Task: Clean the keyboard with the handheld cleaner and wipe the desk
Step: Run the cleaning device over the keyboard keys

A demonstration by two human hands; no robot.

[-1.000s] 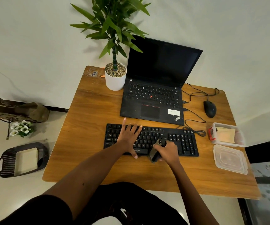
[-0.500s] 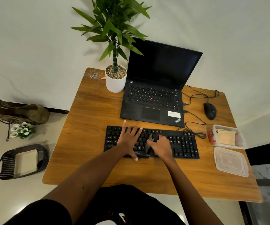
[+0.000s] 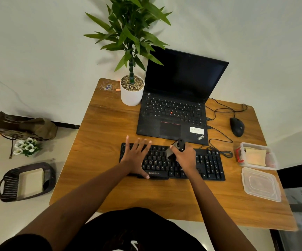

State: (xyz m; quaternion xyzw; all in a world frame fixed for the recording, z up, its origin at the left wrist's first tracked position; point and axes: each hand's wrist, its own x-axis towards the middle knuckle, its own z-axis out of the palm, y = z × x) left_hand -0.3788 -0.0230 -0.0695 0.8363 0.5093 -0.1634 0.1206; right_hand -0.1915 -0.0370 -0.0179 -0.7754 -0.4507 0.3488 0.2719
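1. cleaning the keyboard (image 3: pixel 207 165) looks to be the step in hand: the handheld cleaner (image 3: pixel 176 148), a small dark and grey tool, sits over the middle keys near the far edge, tilted with its dark end toward the laptop (image 3: pixel 173 113).
2. the right hand (image 3: pixel 185 158) grips the cleaner, fingers curled round its body. its grey lower end seems to meet the keys, though the hand partly hides it.
3. the left hand (image 3: pixel 136 158) lies flat on the keyboard's left half, fingers straight and spread, thumb down by the front edge. it holds nothing and probably pins the board in place.
4. the keyboard lies across the front middle of the wooden desk (image 3: pixel 101 142), just in front of the open laptop, with its cable looping off to the right.
5. further out are a mouse (image 3: pixel 237 127) right of the laptop, a white plant pot (image 3: pixel 131 96) at the laptop's left, and a clear tub (image 3: pixel 271 158) holding a yellowish cloth (image 3: pixel 255 156) near the right edge, its lid (image 3: pixel 260 183) just in front.
6. the next move likely calls for sweeping the cleaner along the rows to the right, and for shifting the left hand so the keys under it can be reached. the desk wipe is not yet begun, and the cloth looks the likely tool for it.
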